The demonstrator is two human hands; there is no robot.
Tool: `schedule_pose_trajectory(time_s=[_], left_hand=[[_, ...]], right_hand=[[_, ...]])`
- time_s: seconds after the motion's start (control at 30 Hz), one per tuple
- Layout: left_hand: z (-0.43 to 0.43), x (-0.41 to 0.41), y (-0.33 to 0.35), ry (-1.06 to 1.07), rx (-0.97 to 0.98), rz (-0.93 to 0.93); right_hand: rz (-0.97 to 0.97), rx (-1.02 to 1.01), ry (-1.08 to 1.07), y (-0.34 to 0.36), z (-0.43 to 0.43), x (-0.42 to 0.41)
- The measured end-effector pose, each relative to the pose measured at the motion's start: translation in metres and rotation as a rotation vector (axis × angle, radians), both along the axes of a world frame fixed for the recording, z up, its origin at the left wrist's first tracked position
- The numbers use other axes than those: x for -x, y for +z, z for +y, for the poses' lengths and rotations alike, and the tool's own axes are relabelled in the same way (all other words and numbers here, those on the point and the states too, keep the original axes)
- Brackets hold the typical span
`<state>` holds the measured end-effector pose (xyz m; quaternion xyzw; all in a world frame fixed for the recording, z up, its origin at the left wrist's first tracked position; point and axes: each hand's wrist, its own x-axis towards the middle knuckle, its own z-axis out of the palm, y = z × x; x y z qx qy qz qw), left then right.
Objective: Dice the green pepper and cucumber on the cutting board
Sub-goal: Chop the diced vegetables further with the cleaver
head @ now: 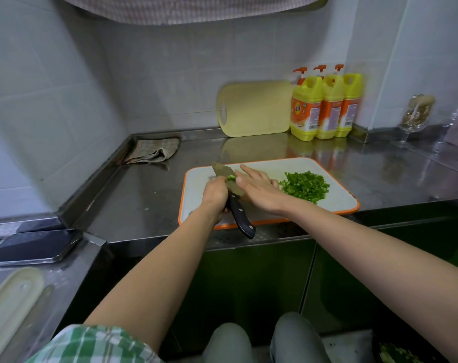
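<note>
Fingers [246, 171] of right hand [260, 189] lie across knife [239, 214]

One wide-angle camera sits on the person's head. It looks forward and down on the steel counter [149, 195], from above and close. The cutting board [340, 197] lies near the middle of the view; the tiled wall [170, 74] fills the top, and the person's knees [228, 341] show at the bottom edge.
</note>
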<state>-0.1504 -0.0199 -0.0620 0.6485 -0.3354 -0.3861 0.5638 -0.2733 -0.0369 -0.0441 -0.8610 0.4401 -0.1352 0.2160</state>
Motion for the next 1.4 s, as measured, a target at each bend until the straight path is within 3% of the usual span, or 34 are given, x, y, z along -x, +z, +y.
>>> schedule_pose_trajectory(time_s=[0.13, 0.33, 0.43, 0.6, 0.7, 0.8, 0.93, 1.07, 1.13, 1.23, 1.4], left_hand=[[0.002, 0.000, 0.000, -0.008, 0.013, -0.023], [0.006, -0.011, -0.003, 0.014, -0.005, -0.005], [0.007, -0.011, -0.002, 0.027, 0.000, -0.025], [0.005, -0.012, -0.001, 0.065, -0.016, -0.042], [0.002, -0.015, 0.000, 0.076, 0.010, -0.038], [0.002, -0.009, 0.008, 0.013, 0.073, -0.064], [-0.005, 0.012, 0.022, -0.019, 0.113, -0.163], [-0.012, 0.030, 0.031, -0.133, 0.145, -0.090], [-0.014, 0.030, 0.029, -0.156, 0.164, -0.218], [-0.019, 0.017, 0.012, -0.165, 0.151, -0.718], [-0.032, 0.008, -0.011, -0.226, 0.049, -1.247]], right_hand=[[0.012, -0.014, 0.099, -0.002, -0.002, -0.012], [0.117, -0.045, -0.062, -0.003, -0.011, -0.009], [0.013, 0.044, -0.010, 0.000, -0.008, -0.014], [0.083, 0.013, 0.019, 0.004, -0.006, -0.013], [-0.068, 0.055, -0.030, 0.011, -0.008, -0.005], [-0.286, -0.090, 0.026, 0.026, -0.006, 0.008], [-0.069, -0.313, 0.115, 0.040, 0.004, 0.025], [-0.290, -0.184, -0.079, 0.040, 0.001, 0.034], [-0.544, -0.244, -0.194, 0.038, -0.005, 0.040], [-0.852, -0.401, -0.280, 0.034, -0.016, 0.050], [-0.918, -0.461, -0.300, 0.018, -0.030, 0.055]])
